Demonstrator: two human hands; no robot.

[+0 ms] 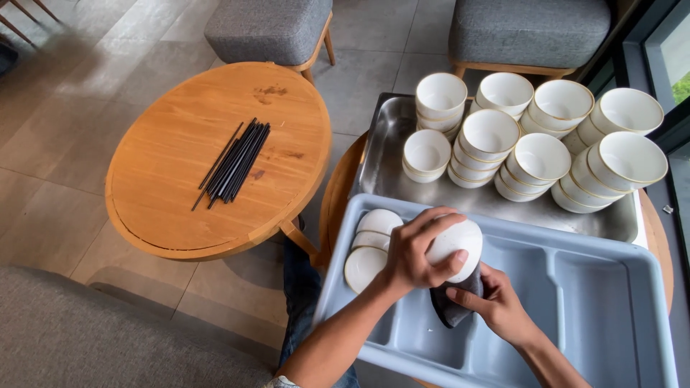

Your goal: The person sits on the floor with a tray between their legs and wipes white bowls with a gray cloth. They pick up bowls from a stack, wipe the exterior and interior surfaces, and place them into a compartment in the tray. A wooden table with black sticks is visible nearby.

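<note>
A white bowl (454, 248) is being held upside down over the grey divided tub (575, 302), nearest the camera. It is being gripped by the left hand (417, 255), whose fingers (431, 219) are being curled over its base with the thumb pressed against its side. A dark cloth (453, 305) is being pinched by the right hand (496, 305) and pressed up against the bowl from beneath; wiping of this bowl is judged to be in progress.

At the tub's left end, three small white dishes (370, 248) are being kept on edge in one compartment (these are judged finished). The other compartments are showing only bare plastic.

Beyond the tub, a steel tray (388, 158) is being carried on a desk and is bearing many stacked white bowls with gold rims (539, 144), some stacks leaning. These are judged still awaiting wiping, so most of the work is remaining.

Further left, a bundle of black chopsticks (236, 162) is lying untouched on a round wooden desk (172, 179). Two grey upholstered seats (269, 29) are standing beyond.
</note>
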